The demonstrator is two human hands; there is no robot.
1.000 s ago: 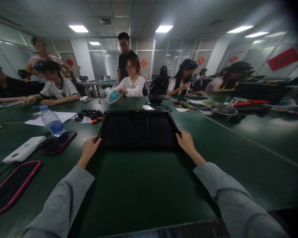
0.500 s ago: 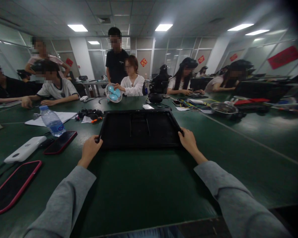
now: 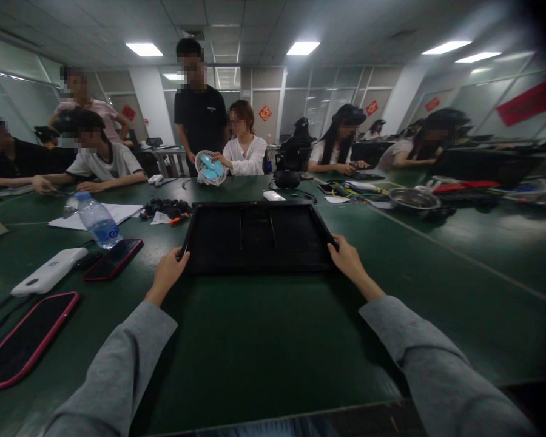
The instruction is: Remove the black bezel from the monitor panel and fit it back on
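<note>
A black rectangular tray-like panel [image 3: 213, 237] with a raised rim lies on the green table, two thin ridges or rods running across its middle. My left hand [image 3: 170, 270] grips its left edge near the front corner, fingers curled round the rim. At the opposite side, my right hand [image 3: 346, 255] holds the right edge with the thumb on top. Fingers on the outer underside are partly hidden. Both grey-sleeved forearms reach forward over the table [image 3: 273, 346].
Left of me are a water bottle [image 3: 99, 221], a dark phone [image 3: 113, 260], a white device [image 3: 50, 271] and a red-edged phone [image 3: 27, 340]. Beyond the panel, a co-worker handles a small fan [image 3: 210, 168]. A metal bowl [image 3: 414, 199] and cables sit at right.
My hands keep their hold and the panel stays in place. The standing person across the table has shifted left. The view has moved very slightly.
</note>
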